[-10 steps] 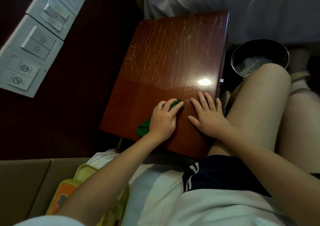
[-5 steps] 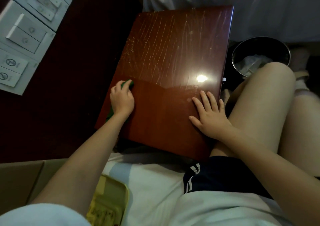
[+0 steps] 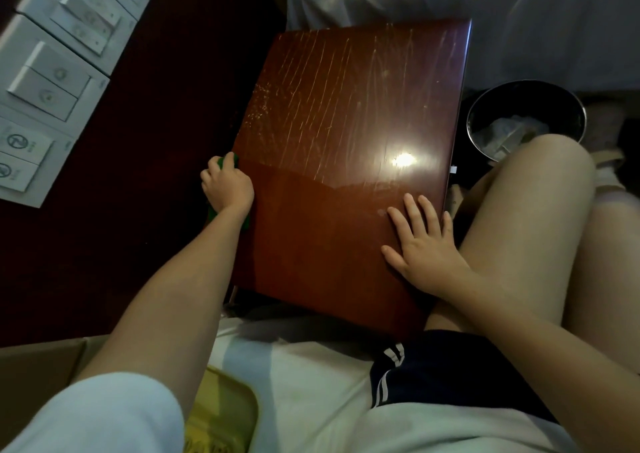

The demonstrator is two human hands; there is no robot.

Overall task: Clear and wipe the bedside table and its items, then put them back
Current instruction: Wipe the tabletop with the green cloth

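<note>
Mid-wipe, my left hand (image 3: 227, 189) grips the small green cloth (image 3: 230, 159) at the left edge of the glossy red-brown wooden counter (image 3: 346, 133), my right hand (image 3: 420, 244) rests flat and spread on it; next, I judge, comes sweeping the streaked far half.

This looks like a hotel bedroom: a glossy red-brown wooden table (image 3: 346, 116) stands close against a bed (image 3: 485, 5) made up in white linen. On the dark wall (image 3: 162, 99) beside it sits a bank of white switches (image 3: 52, 71), two bearing round service symbols (image 3: 16, 141), and a small metal waste bin (image 3: 557, 104) holding crumpled rubbish stands by the table.
</note>
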